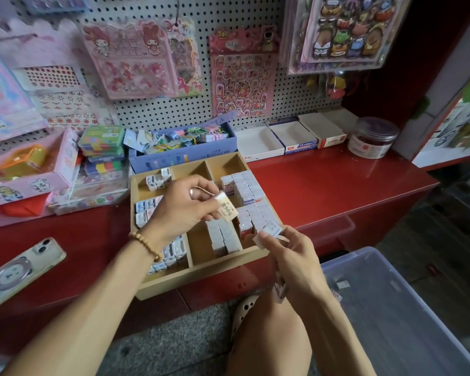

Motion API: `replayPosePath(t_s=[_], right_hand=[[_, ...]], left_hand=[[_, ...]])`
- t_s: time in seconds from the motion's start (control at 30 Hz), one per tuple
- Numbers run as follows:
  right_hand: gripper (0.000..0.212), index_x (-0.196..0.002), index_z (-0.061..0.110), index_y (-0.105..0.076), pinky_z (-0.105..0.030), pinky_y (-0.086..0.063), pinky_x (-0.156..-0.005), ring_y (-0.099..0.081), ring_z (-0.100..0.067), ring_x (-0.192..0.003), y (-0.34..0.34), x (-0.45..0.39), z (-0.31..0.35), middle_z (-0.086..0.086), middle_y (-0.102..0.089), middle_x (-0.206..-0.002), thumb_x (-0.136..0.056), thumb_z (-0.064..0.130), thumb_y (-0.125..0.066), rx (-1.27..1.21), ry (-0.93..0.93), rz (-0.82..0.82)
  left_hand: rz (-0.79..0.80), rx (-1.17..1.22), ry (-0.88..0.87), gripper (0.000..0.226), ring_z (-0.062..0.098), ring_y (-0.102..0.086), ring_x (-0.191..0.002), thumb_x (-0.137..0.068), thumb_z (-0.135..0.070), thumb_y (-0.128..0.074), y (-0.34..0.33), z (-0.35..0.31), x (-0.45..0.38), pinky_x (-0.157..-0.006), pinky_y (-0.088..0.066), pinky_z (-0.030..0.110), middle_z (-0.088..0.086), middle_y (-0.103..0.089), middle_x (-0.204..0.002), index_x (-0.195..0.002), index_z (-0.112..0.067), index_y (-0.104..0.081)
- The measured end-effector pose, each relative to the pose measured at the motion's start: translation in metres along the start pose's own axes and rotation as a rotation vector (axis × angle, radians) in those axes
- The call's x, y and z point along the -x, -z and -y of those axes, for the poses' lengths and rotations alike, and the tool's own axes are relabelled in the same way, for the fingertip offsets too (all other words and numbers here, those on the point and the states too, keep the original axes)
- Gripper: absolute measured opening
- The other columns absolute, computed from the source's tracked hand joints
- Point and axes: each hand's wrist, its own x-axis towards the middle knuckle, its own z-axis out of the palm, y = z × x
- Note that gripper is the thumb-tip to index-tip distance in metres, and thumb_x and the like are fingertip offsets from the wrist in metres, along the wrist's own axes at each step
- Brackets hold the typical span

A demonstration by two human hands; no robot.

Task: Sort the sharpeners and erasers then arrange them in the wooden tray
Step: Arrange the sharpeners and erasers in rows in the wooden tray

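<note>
Head view: our left hand (183,202) pinches a cream eraser (226,206) over the wooden tray (201,279). Our right hand (291,253) grips a white eraser (272,231) at its near edge.

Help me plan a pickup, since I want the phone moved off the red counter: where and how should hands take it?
The phone lies flat, camera side up, angled on the red counter left of the wooden tray. Probably best to come from above and pinch its two long edges near the middle; those sides are free, while its flat back gives nothing to grip.
</note>
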Motion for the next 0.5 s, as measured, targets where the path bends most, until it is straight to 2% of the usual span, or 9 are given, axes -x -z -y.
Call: replayPosePath(t_s=[0.13, 0.17, 0.2, 0.27, 0.4, 0.5], right_hand=[[0.019, -0.091, -0.002, -0.065, -0.017, -0.022, -0.032, -0.025, -0.007, -0.035, -0.008, -0.001, -0.002, 0.007, -0.044, -0.048, -0.094, 0.016, -0.067, -0.027, 0.003, -0.052], [0.018, -0.089, -0.002, -0.066, -0.017, -0.022, -0.032, -0.025, -0.006, -0.036, -0.010, -0.001, -0.001, 0.006, -0.040, -0.049, -0.092, 0.016, -0.069, -0.037, -0.003, -0.056], [0.016, -0.087, -0.001, -0.066, -0.016, -0.023, -0.032, -0.025, -0.006, -0.036, -0.012, -0.002, -0.002, 0.006, -0.040, -0.048, -0.091, 0.014, -0.070, -0.048, -0.009, -0.052], [0.011, -0.087, 0.003, -0.069, -0.016, -0.023, -0.032, -0.027, -0.005, -0.034, -0.016, -0.002, -0.003, 0.008, -0.043, -0.047, -0.091, 0.013, -0.070, -0.057, -0.013, -0.037], [0.017, -0.075, 0.013, -0.068, -0.017, -0.022, -0.034, -0.027, -0.008, -0.034, -0.024, -0.004, -0.006, 0.005, -0.050, -0.049, -0.086, 0.022, -0.075, -0.041, -0.002, -0.038], [0.027, -0.090, 0.004, -0.064, -0.018, -0.024, -0.035, -0.027, -0.008, -0.036, -0.028, -0.007, -0.006, -0.002, -0.074, -0.073, -0.086, 0.028, -0.075, -0.023, -0.027, -0.037]], left_hand=[[-0.106, -0.229, -0.022, 0.031, 0.011, -0.072, -0.076, -0.086, -0.003, -0.065, 0.026, 0.023, -0.001, -0.068, -0.060, 0.035, -0.003, -0.071, -0.085, -0.112, -0.021, -0.065], [-0.135, -0.315, -0.038, 0.031, 0.008, -0.071, -0.078, -0.085, -0.005, -0.066, 0.033, 0.027, -0.001, -0.069, -0.059, 0.033, -0.008, -0.070, -0.084, -0.111, -0.022, -0.068], [-0.161, -0.410, -0.047, 0.028, 0.004, -0.068, -0.077, -0.084, -0.006, -0.066, 0.039, 0.029, -0.002, -0.067, -0.056, 0.026, -0.013, -0.067, -0.082, -0.107, -0.023, -0.070], [-0.182, -0.575, -0.054, 0.022, 0.002, -0.064, -0.076, -0.082, -0.009, -0.067, 0.047, 0.032, -0.005, -0.061, -0.047, 0.018, -0.016, -0.066, -0.079, -0.096, -0.025, -0.073], [-0.177, -0.763, -0.023, 0.017, 0.010, -0.064, -0.084, -0.082, -0.017, -0.067, 0.050, 0.039, -0.017, -0.074, -0.053, 0.026, -0.012, -0.067, -0.087, -0.093, -0.029, -0.072], [-0.137, -0.811, -0.039, 0.013, 0.012, -0.064, -0.087, -0.083, -0.019, -0.067, 0.043, 0.046, -0.028, -0.077, -0.057, 0.035, -0.012, -0.068, -0.091, -0.086, -0.032, -0.067]])
